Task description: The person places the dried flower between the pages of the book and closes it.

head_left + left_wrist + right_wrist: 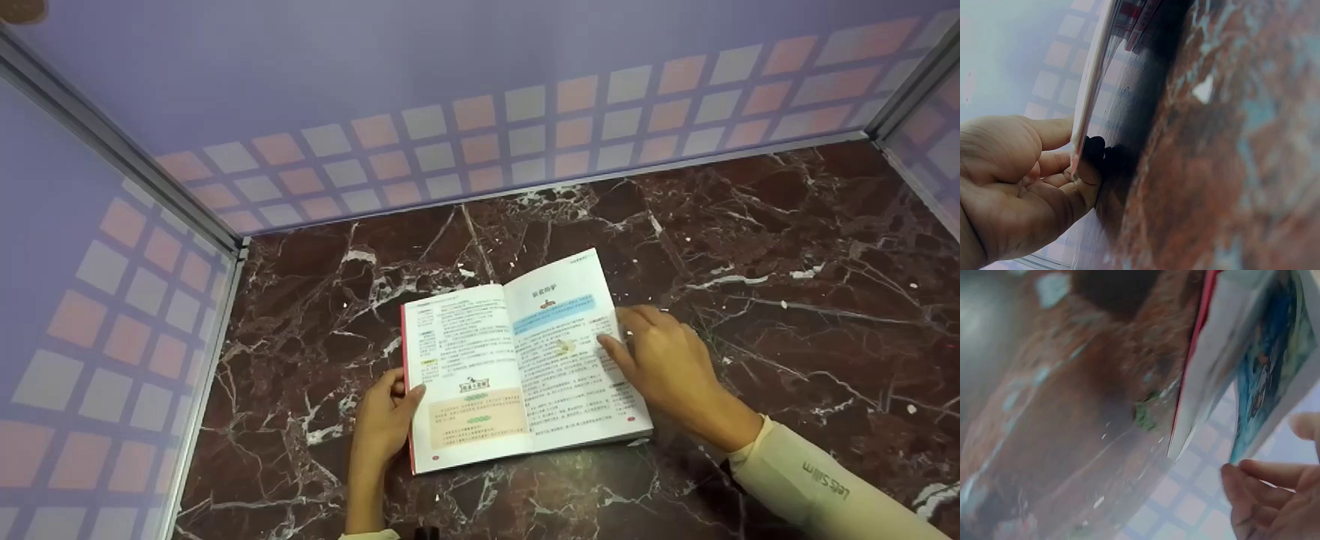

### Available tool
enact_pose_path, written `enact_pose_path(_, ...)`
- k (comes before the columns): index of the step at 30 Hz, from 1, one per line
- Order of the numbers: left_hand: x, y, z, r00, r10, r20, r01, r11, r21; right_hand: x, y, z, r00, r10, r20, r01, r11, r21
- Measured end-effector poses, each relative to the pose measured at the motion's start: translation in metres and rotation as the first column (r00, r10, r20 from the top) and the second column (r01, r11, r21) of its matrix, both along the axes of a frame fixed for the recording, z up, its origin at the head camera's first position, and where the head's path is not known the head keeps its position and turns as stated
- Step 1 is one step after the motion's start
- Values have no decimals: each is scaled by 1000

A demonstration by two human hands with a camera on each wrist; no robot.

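Observation:
An open book (pixel 469 352) with printed pages and a red cover edge lies in the middle of the head view. My left hand (pixel 380 420) grips its left edge, thumb on top of the page and fingers beneath; the left wrist view shows that book edge (pixel 1088 84) raised off the surface. At the right side, my right hand (pixel 670 364) pinches the outer edge of the right-hand page. In the right wrist view this page (pixel 1266 377), with a blue picture on its underside, stands apart from the page stack (pixel 1207 377) below.
The book lies on a dark red marble-patterned surface (pixel 300 450) with white veins. Purple panels with pink and grey squares form a back wall (pixel 450 67), a left wall (pixel 112 322) and a right wall (pixel 930 135).

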State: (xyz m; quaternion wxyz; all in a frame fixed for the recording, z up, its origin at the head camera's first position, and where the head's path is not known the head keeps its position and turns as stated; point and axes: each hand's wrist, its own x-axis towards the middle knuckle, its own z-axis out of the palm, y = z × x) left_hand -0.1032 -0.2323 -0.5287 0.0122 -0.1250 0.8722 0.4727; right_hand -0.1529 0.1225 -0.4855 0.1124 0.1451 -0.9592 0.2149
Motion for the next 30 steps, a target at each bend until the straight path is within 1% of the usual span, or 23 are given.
enact_pose_path(2,0,1,0,1000,2,4,-2,1000,4,-2,0,5,997,-10,82,22,990,-138)
enact_pose_path(3,0,1,0,1000,5,7,-5,1000,5,-3,0,7,991,-15,133,43,977,-210)
enact_pose_path(4,0,1,0,1000,4,6,-4,1000,4,-3,-1,10,980,-22,197,77,959,-273)
enact_pose_path(6,0,1,1,1000,5,9,-5,1000,6,-5,-1,13,952,-10,306,134,912,-386)
enact_pose_path(7,0,1,1,1000,6,13,-7,1000,6,-5,-1,14,934,12,357,161,878,-450)
enact_pose_path(8,-1,1,1,1000,5,13,-6,1000,4,-5,-2,14,911,45,409,191,834,-517)
enact_pose_path(9,-1,1,1,1000,6,14,-6,1000,3,-6,-2,15,887,91,453,219,780,-586)
enact_pose_path(10,-1,1,0,1000,6,14,-6,1000,1,-6,-3,14,855,149,496,255,712,-654)
enact_pose_path(11,-1,1,0,1000,6,14,-6,1000,-1,-7,-3,13,818,220,531,298,629,-719)
enact_pose_path(12,-1,1,0,1000,6,12,-6,1000,-4,-8,-3,12,780,296,552,342,537,-771)
enact_pose_path(13,-1,1,0,1000,7,11,-7,1000,-7,-9,-4,11,737,374,564,390,446,-806)
enact_pose_path(14,-1,1,0,1000,6,9,-6,1000,-10,-9,-4,9,696,442,565,434,368,-822)
enact_pose_path(15,-1,0,0,1000,7,9,-7,1000,-10,-10,-3,8,662,505,555,466,302,-831)
enact_pose_path(16,-1,0,0,1000,9,9,-8,1000,-9,-10,-3,7,630,552,547,499,252,-829)
enact_pose_path(17,-1,0,0,1000,9,8,-8,1000,-7,-10,-3,6,607,587,536,519,217,-827)
enact_pose_path(18,-1,1,0,1000,9,10,-9,1000,-4,-10,-4,6,593,612,524,528,196,-826)
enact_pose_path(19,-1,0,0,1000,8,10,-8,1000,-2,-10,-4,6,583,628,516,535,182,-825)
enact_pose_path(20,-1,0,0,1000,6,9,-6,1000,3,-11,-5,6,579,640,505,536,169,-827)
enact_pose_path(21,-1,0,0,1000,4,8,-4,1000,8,-11,-6,7,576,647,499,534,163,-829)
enact_pose_path(26,0,0,2,1000,-17,-12,17,1000,12,-10,-11,13,572,666,479,531,144,-835)
enact_pose_path(28,0,0,2,1000,-23,-21,23,1000,8,-9,-14,16,569,674,472,527,142,-838)
enact_pose_path(30,1,0,2,999,-26,-26,26,1000,5,-8,-18,18,567,678,468,514,153,-844)
